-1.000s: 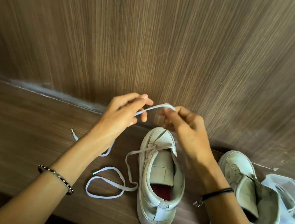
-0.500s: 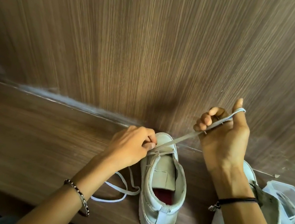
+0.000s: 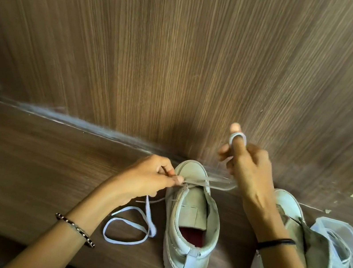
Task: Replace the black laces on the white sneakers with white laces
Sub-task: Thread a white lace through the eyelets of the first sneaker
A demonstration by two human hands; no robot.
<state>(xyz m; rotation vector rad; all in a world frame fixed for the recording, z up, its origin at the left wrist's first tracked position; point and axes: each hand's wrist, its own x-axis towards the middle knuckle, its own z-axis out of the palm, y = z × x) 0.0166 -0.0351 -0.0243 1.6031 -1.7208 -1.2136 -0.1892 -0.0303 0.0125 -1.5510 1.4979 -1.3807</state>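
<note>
Here, at lower centre-left, the slack tail of the white lace (image 3: 127, 227) lies looped on the wooden surface (image 3: 25, 167), just beside the middle sneaker (image 3: 188, 241). Above it the left hand (image 3: 152, 176) pinches the lace at the sneaker's left edge, near the toe. From that pinch the lace runs rightward across the shoe, crosswise to its long axis, which points from the lower frame up toward the wall. It ends at the right hand (image 3: 249, 167), raised right of centre and blurred, where it is wound round the lifted index finger (image 3: 235, 127); the other fingers look curled. So the left hand is the nearer to the eyelets, and any tightening pull would likely go up and rightward. Further right stand the second sneaker (image 3: 290, 213) and a clear plastic tub (image 3: 347, 235) holding what looks like more lace.
</note>
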